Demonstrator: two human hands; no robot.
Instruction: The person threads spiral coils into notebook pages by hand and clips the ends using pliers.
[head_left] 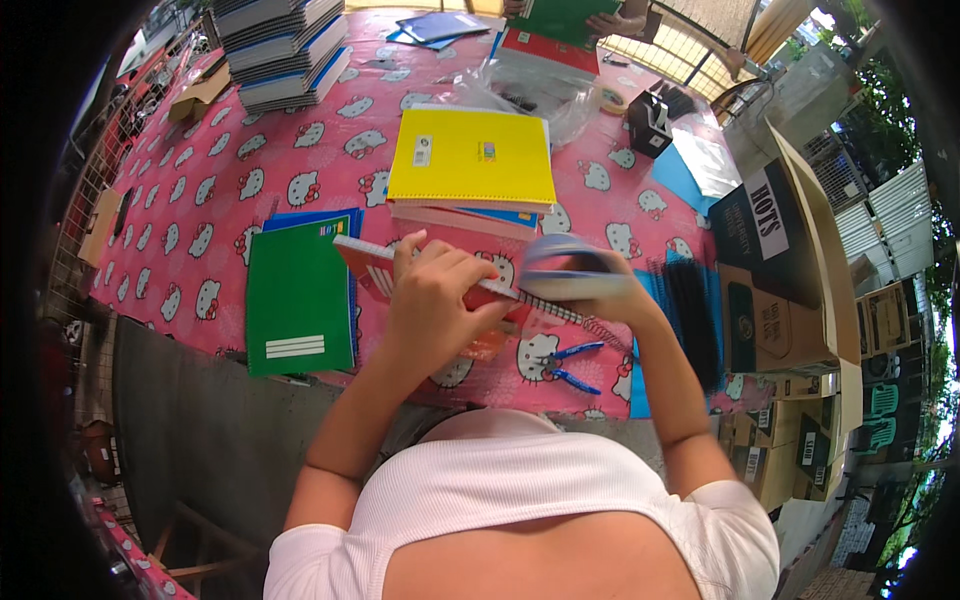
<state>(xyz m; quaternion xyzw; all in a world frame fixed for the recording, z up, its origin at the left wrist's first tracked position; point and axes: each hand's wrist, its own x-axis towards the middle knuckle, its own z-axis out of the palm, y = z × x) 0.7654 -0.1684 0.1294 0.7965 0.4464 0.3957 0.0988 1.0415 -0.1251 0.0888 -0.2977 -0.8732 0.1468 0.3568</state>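
"Left hand (440, 290): state, and what lies beside it?"

"Green notebook (300, 295) to its left, on top of blue ones. Fingers and thumb grip a red notebook (368, 272), tilted, over the pink patterned tablecloth (180, 255)."

"Rightward?"

"Yellow-covered notebook (470, 155), topping a stack beyond the red one. Wire-like coil (552, 308) at the red one's right end, trailing farther right. Blue-handled pliers (575, 381), handles spread, near the table's edge."

"Right hand (612, 293)?"

"Beside the coil, at a blue-grey loop (565, 248) (both smeared by blur). Can't tell whether its fingers are closed."

"Last?"

"Black binding coils (690, 320) on a blue sheet (642, 395), then a flapped cardboard carton (780, 320)."
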